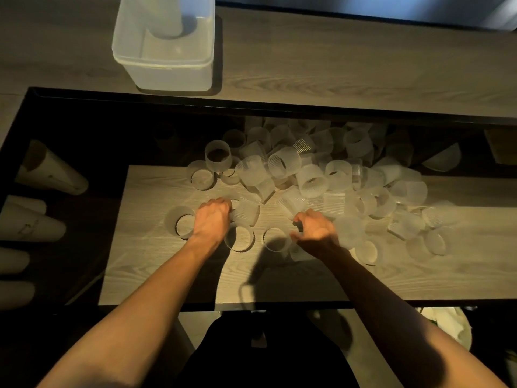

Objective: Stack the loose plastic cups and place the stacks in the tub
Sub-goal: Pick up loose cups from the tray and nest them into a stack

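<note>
Dim, warm light falls on a table [167,275] with a dark frame, seen from above. Two bare forearms reach forward over it. The left hand [212,219] has its fingers curled round a ribbed cup [247,214] lying on its side. The right hand [316,233] is curled and blurred, and whether it holds anything cannot be told. Three loose cups [275,239] stand open end up just beside and between the hands. Beyond them a pile [321,175] of clear cups spreads across the middle and right of the table. Pale stacks [47,175] lie on their sides at the left edge. Farthest off, past the table, sits the tub [167,71] with one stack [167,21] inside.
</note>
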`<state>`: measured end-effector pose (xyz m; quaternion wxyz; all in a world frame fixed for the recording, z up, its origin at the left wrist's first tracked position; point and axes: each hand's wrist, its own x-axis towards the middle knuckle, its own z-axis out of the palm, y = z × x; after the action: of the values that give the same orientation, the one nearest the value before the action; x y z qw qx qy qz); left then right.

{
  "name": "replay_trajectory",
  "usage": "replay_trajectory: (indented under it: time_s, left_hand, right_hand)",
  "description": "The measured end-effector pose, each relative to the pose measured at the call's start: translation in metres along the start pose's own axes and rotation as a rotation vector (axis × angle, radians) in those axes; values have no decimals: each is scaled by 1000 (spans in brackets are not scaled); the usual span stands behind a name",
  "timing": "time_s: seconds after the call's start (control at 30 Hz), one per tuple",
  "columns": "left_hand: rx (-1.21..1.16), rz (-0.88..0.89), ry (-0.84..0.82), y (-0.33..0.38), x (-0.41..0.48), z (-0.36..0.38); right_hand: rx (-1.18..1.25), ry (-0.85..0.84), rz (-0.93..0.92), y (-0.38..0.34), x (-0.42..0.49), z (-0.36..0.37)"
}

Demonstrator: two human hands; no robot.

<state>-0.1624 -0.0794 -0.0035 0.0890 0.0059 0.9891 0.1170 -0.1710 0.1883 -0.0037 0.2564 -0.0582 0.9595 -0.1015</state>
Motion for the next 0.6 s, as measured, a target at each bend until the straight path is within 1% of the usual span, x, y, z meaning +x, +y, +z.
replay_trajectory:
  time_s: [0.07, 0.2, 0.33, 0.43, 0.53, 0.6]
  left_hand:
    - [2, -6, -14, 2, -3, 0]
    - [-53, -10, 60, 11, -7, -1]
    - [-59, -23, 1, 19, -2, 5]
    - [-90, -21, 15, 26, 1, 10]
    - [-97, -6, 31, 36, 1, 9]
    - [-86, 9, 31, 41, -1, 8]
  right_hand:
    - [0, -7, 13, 3, 0, -1]
    - [-14, -20, -21, -1, -1, -1]
    - [-30, 51, -33, -6, -1, 0]
    - [-97, 73, -17, -6, -6, -4]
    - [-105, 70, 19, 0, -17, -5]
    - [-70, 185, -5, 7, -23, 3]
